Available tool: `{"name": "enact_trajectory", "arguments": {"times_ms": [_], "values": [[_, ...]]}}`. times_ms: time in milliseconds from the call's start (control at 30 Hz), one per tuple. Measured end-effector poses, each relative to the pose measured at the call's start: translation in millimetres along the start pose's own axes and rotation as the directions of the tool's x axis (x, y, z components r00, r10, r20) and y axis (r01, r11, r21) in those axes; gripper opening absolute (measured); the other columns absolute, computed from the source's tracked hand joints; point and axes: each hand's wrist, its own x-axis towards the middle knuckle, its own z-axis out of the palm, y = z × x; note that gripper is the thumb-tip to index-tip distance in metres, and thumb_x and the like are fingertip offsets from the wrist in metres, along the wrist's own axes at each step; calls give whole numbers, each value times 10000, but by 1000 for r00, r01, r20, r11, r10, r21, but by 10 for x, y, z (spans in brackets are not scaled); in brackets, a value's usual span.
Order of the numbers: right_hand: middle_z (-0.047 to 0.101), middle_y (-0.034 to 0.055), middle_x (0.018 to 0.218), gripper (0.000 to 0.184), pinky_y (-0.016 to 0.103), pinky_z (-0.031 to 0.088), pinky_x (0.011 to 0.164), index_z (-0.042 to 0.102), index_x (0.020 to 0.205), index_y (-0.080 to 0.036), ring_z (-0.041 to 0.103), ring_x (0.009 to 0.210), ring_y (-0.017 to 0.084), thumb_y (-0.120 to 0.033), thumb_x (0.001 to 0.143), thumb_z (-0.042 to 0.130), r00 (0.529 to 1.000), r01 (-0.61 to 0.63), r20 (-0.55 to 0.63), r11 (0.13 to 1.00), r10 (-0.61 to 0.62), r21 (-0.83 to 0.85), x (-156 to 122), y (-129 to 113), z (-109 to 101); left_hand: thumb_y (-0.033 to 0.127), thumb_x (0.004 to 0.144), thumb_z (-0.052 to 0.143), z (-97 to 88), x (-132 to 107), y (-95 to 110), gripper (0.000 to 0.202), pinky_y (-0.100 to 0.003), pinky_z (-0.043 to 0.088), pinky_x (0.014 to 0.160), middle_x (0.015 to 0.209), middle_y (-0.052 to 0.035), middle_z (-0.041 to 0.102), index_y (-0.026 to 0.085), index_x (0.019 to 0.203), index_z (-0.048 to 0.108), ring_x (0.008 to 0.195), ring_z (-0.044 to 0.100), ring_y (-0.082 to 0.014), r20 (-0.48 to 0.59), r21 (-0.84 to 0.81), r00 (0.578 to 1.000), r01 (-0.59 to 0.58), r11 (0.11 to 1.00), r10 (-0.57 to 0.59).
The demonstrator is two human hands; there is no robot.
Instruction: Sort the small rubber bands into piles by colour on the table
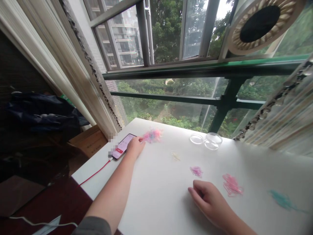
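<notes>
My left hand reaches over the right edge of a phone. Its fingertips are pinched at the left side of a loose pile of mixed pink, blue and orange thin loops; what they hold is too small to make out. Lower on the table, my right hand is loosely curled with nothing visible in it. Just beyond it lies a small purple heap of the loops. To its right are a pink heap and a blurred teal heap. A small pale yellow heap lies between my hands.
Round clear dishes stand near the far edge of the white table. A red cable runs from the phone over the left edge. Beyond are a window with a green railing, curtains, and a cardboard box at left.
</notes>
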Motion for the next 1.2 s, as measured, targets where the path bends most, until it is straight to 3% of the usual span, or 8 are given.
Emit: {"name": "enact_trajectory", "arguments": {"times_ms": [433,600,700,800,933,1200], "values": [[351,-29,529,353,248,244,508,240,582,-194,327,513,107,-336,869,389,1000,-13,20,1000,13,-10,0,11,21,333,745,592,-52,-3,46,196,-263,444,651,846,-48,714,199,846,695,764,635,-188,-15,-46,999,47,998,-47],[355,-29,536,352,248,247,518,242,583,-194,331,522,108,-346,869,381,1000,-16,21,1000,17,-20,8,0,18,315,750,582,-118,-25,88,193,-254,457,648,825,-46,706,185,849,683,718,626,-167,-96,-125,995,-13,992,1],[359,-29,530,344,248,242,516,248,578,-192,332,517,107,-331,866,377,1000,-1,4,1000,1,-22,15,-12,26,303,757,568,-142,-63,161,190,-247,473,668,847,-51,694,167,840,671,713,616,-152,-168,-189,981,-131,973,99],[369,-30,520,333,248,239,513,263,570,-190,331,508,104,-312,856,384,1000,10,-20,1000,-10,-15,24,-20,31,279,765,551,-135,-144,283,168,-242,476,661,839,-45,677,165,818,663,707,603,-141,-209,-247,948,-290,925,242],[389,-34,526,299,241,249,518,288,569,-189,342,513,102,-274,822,424,999,-4,-43,1000,4,19,35,-45,12,279,779,545,-93,-305,490,154,-244,461,618,793,-38,666,180,784,663,691,589,-137,-183,-292,891,-452,843,415],[450,-42,621,48,231,311,540,418,780,-193,397,554,102,-188,787,466,989,3,-143,958,40,288,51,-110,-76,260,808,557,59,-722,902,121,-259,460,624,742,-42,642,185,793,651,669,564,-129,-109,-433,708,-666,608,698]]}}
